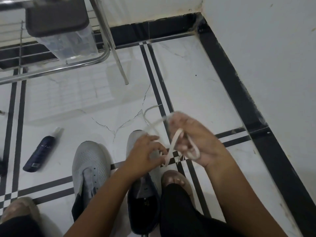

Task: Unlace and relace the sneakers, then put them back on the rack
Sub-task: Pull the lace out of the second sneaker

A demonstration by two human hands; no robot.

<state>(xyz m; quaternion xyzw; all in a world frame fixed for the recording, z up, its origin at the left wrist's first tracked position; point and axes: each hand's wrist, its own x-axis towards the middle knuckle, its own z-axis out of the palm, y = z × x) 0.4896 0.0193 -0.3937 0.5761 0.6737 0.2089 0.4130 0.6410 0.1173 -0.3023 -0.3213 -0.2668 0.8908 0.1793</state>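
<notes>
Two grey sneakers with dark heels stand side by side on the tiled floor. The left sneaker (90, 168) has bare eyelets and no lace. The right sneaker (143, 189) lies partly under my left hand (145, 154), whose fingers curl over its eyelet area and pinch the white lace (172, 142). My right hand (189, 139) is raised above and to the right of the shoe, gripping loops of the same lace. One lace end trails off over the floor behind my hands. The metal shoe rack (56, 65) stands at the upper left.
A dark spray bottle (41, 151) lies on the floor left of the sneakers. A clear box with a dark lid (58, 23) sits on the rack. My feet (174, 182) flank the shoes. The white wall with its black skirting (239, 93) runs along the right.
</notes>
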